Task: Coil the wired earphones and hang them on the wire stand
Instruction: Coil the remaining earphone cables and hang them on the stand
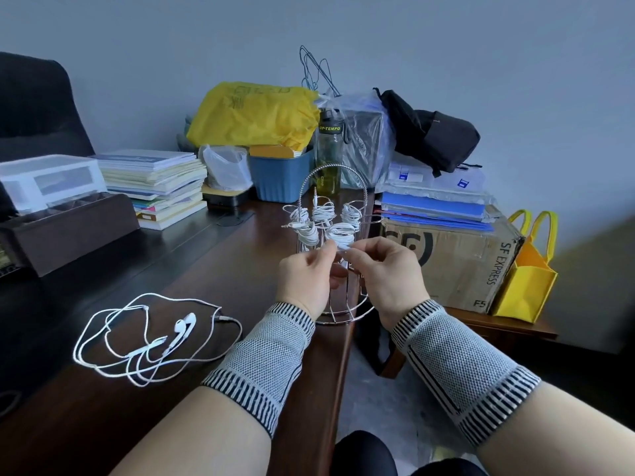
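A: Obs. Both hands are raised together in front of the wire stand [332, 242]. Left hand [307, 273] and right hand [386, 274] each pinch the same short stretch of white cable, just beside the lowest coiled earphones [341, 233] on the stand.

B: Other sets?

A: Four more coiled bundles [323, 211] sit on the upper hooks. One loose earphone set [154, 336] lies uncoiled on the dark desk [213, 262], well left of the stand.

B: Step?

A: Probably tucking the tail of the lowest coil, or seating it on its hook; the hook contact is hidden by the fingers.

B: Risks?

A: The stand sits near the desk edge, so a sideways tug could tip it. Releasing before the tail is secured could unwind the coil. Knuckles could knock neighbouring bundles off.
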Tool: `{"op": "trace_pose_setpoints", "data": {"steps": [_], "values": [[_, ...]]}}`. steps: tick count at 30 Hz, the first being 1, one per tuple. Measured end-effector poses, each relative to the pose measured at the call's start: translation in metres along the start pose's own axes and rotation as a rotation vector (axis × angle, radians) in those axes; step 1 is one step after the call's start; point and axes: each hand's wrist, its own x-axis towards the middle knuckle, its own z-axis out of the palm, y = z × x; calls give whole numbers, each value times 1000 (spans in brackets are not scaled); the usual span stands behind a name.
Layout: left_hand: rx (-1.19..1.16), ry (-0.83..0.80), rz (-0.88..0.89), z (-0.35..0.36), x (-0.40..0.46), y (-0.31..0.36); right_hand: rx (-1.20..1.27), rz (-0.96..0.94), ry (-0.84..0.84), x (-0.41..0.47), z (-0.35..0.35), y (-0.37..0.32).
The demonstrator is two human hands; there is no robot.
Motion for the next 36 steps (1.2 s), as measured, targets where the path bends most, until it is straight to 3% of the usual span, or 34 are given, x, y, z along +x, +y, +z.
{"op": "trace_pose_setpoints", "data": {"steps": [2,7,13,16,20,25,36], "values": [[30,8,-4,0,1,-1,-18,-20,-2,0,-1,2],[136,-5,8,-3,-3,4,-349,-241,26,1,-2,11],[809,0,235,-23,0,23,-284,-241,-20,2,-2,14],[1035,72,373,-29,-4,29,-231,-216,-22,1,-2,13],[915,117,579,-29,-7,29,-277,-252,-12,-1,-6,11],[1009,-15,883,-33,-4,22,-226,-232,-42,-3,-10,6],[997,-137,1051,-42,20,34,-80,-134,-111,-4,-8,-6]]}}
